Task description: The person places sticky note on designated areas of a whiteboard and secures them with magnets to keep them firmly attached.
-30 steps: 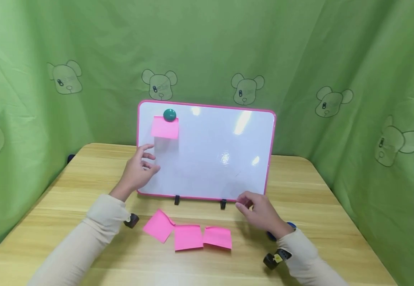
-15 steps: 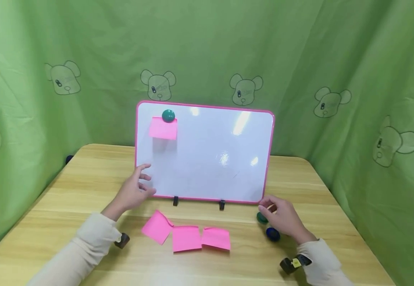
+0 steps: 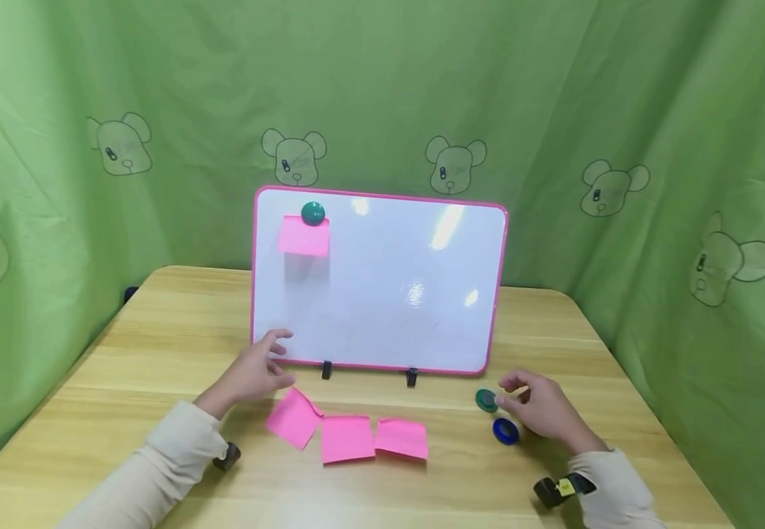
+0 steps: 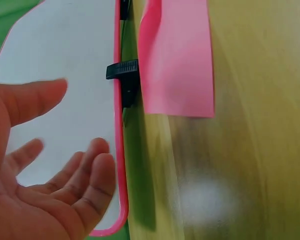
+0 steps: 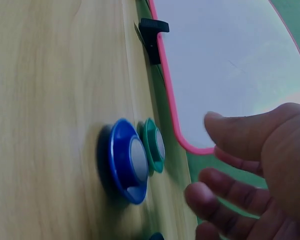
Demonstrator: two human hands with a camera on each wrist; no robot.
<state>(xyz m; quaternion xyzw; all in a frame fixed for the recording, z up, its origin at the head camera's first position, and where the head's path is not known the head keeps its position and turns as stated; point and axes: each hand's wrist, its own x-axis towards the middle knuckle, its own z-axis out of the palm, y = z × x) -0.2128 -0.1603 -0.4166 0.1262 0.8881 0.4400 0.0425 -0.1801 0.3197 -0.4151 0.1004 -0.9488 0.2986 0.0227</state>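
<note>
My left hand hovers by the lower left corner of the whiteboard, fingers loosely bent and holding nothing. Just right of it lies the tilted pink sticky note. My right hand is held above the table with thumb and fingers apart. Closest to its thumb is a green round magnet, with a blue round magnet beside it. Both magnets lie with their grey discs facing up, and the right wrist view shows a gap between hand and magnets. A second green magnet sits on a pink note on the board.
Two more pink notes lie in a row before the board. Black clip feet hold up its lower edge. Behind the wooden table hangs a green curtain. A small dark object is cut off in the right wrist view.
My left hand has come down from below the pinned note to the board's lower corner. My right hand has moved right and slightly down, uncovering the green and blue magnets on the table.
</note>
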